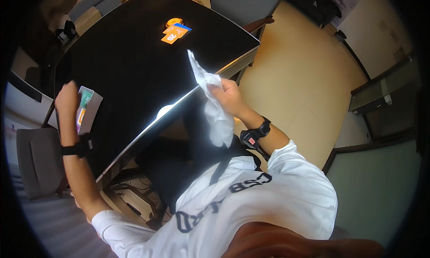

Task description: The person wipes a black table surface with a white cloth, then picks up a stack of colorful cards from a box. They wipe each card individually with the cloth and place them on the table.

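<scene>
My right hand [229, 95] grips a crumpled white sheet [220, 125], which looks like a paper tissue or thin wipe. One pointed end of it sticks up over the table's near edge, and the rest hangs down below my fingers. On the far left, my left hand [67, 98] is curled over the black table [134, 66], right beside a white open box [93, 110] of coloured cards [86, 98]. The fingers are turned away, so whether they hold anything is hidden. Both wrists wear black straps.
Orange and blue cards [176, 33] lie beside a round orange object [174, 22] toward the table's far end. Grey chairs [248, 4] stand around the table. Under the near edge sits a beige case-like object [134, 204] among cables. Tan floor [285, 73] stretches along the right.
</scene>
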`<action>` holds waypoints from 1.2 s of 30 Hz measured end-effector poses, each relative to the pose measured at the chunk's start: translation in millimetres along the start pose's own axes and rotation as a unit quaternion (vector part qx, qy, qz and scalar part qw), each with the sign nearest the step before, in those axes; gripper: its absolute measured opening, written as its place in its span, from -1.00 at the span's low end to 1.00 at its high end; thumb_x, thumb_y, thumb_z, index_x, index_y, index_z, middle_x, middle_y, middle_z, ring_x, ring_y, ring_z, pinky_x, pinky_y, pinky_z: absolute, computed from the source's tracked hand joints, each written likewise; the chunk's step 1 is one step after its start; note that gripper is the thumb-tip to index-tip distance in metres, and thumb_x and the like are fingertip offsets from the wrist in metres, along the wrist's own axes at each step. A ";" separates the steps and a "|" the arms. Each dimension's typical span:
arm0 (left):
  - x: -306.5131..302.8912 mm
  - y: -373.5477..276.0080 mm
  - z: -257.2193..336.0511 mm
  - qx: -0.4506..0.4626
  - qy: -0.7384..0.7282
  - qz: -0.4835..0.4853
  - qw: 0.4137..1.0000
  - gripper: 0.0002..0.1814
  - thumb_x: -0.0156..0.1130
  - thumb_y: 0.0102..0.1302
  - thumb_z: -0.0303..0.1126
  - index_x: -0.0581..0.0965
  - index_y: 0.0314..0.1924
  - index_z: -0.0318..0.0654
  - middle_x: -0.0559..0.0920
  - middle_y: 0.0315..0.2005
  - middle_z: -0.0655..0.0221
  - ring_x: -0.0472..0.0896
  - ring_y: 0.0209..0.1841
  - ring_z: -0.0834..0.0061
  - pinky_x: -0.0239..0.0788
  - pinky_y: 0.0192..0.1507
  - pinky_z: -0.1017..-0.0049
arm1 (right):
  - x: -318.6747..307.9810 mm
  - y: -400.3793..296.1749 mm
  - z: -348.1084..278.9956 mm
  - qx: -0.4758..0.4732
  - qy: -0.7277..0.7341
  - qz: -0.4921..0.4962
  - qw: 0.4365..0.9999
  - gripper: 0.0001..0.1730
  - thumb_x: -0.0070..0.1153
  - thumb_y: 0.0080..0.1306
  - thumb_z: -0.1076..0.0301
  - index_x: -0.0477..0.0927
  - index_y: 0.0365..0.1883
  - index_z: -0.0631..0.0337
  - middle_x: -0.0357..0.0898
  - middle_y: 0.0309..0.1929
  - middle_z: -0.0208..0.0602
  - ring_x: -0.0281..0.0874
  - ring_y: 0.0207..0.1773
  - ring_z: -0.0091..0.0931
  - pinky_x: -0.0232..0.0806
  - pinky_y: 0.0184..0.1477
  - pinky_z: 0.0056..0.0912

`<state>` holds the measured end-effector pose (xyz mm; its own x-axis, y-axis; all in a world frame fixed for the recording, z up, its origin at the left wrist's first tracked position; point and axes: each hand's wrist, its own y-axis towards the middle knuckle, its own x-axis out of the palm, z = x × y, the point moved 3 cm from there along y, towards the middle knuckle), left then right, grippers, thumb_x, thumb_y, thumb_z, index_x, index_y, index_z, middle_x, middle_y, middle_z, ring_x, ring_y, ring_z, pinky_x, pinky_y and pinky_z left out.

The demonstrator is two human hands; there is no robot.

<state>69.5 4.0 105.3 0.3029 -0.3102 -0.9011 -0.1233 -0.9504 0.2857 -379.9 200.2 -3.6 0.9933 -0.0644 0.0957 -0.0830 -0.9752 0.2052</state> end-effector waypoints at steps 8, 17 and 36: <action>-78.7 33.7 231.8 0.212 -0.283 -0.047 0.934 -0.44 0.44 0.22 -0.21 0.57 0.17 -0.33 0.63 0.10 0.05 0.61 0.14 0.18 0.48 0.18 0.32 | -12.5 11.9 3.9 0.002 0.060 0.046 0.997 -0.76 0.12 0.47 0.30 0.64 -0.10 0.33 0.55 -0.36 -0.58 0.39 -0.34 -0.77 0.28 -0.29 -0.65; 22.2 85.7 291.9 0.325 -0.254 0.105 0.905 -0.55 0.16 0.37 -0.38 0.46 0.24 -0.30 0.52 0.23 0.08 0.49 0.28 0.13 0.43 0.23 0.28 | -37.1 17.5 -11.8 0.004 0.031 0.110 0.993 -0.70 0.08 0.50 0.25 0.64 -0.08 0.35 0.58 -0.30 -0.54 0.44 -0.24 -0.74 0.32 -0.19 -0.59; -208.8 -24.9 66.1 0.182 -0.850 0.175 0.462 -0.61 0.02 0.57 -0.23 0.51 0.14 -0.44 0.67 -0.01 -0.02 0.70 0.02 0.24 0.59 0.04 0.41 | 82.3 139.0 -173.0 -0.116 0.210 -0.027 0.970 -0.71 0.00 0.54 0.23 0.58 -0.11 0.31 0.67 -0.29 -0.39 0.61 -0.31 -0.64 0.47 -0.16 -0.53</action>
<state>-53.1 94.0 264.7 -0.9379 0.3181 0.1386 -0.1271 -0.6866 0.7158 -323.6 96.0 201.3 0.8801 0.1246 0.4582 -0.0967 -0.8976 0.4300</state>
